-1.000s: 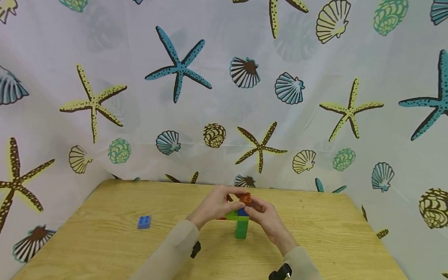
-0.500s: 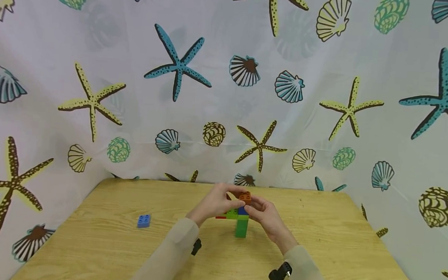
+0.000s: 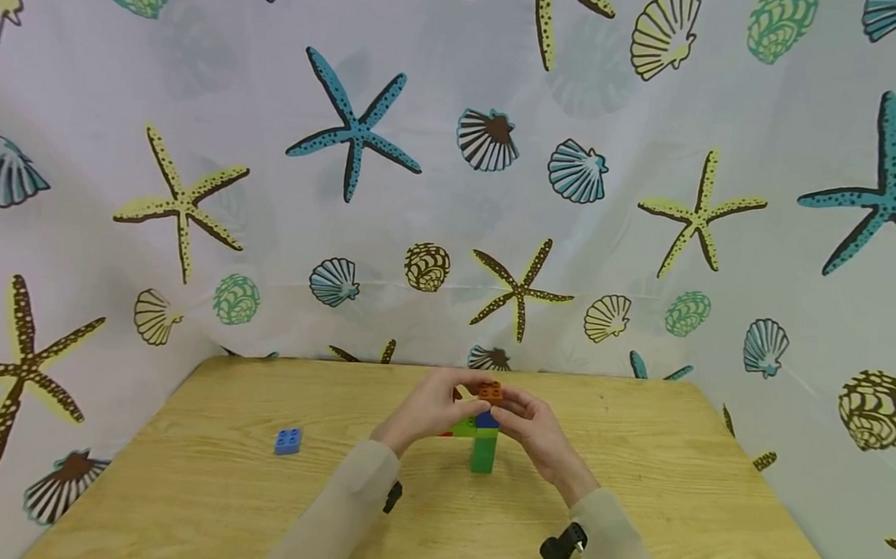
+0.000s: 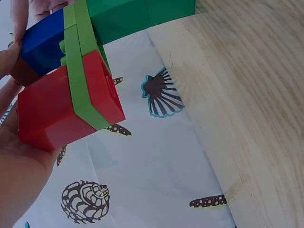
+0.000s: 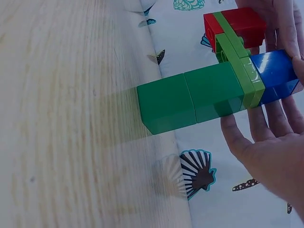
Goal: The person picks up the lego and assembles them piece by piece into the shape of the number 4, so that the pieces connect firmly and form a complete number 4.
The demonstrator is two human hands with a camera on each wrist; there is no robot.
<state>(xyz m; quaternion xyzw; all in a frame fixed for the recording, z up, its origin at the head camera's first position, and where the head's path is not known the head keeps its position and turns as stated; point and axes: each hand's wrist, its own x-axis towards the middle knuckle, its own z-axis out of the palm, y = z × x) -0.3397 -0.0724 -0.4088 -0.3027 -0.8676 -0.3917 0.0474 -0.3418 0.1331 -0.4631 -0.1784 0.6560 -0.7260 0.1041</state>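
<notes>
A small structure of toy building bricks stands on the table. Two dark green bricks [image 5: 190, 99] form its upright post. Across the post's top lie light green plates [image 5: 237, 61], reaching left to red bricks [image 4: 52, 107]. A dark blue brick [image 3: 488, 420] sits above the post, topped by an orange brick [image 3: 491, 391]. My left hand [image 3: 429, 408] pinches the orange brick, thumb in front and index finger along its top edge. From the right, my right hand [image 3: 535, 433] grips around the orange brick, its thumb at the seam with the blue one. Fingers partly hide the red bricks in the head view.
A loose lighter blue brick [image 3: 287, 442] lies on the wooden table [image 3: 206, 486] to the left. Behind the table's far edge hangs a white curtain [image 3: 390, 227] printed with shells and starfish. Black wrist cameras [image 3: 562, 547] sit by both sleeves.
The head view has shifted slightly. My right thumb has moved a little on the bricks, while my left hand and the brick structure stay almost in place.
</notes>
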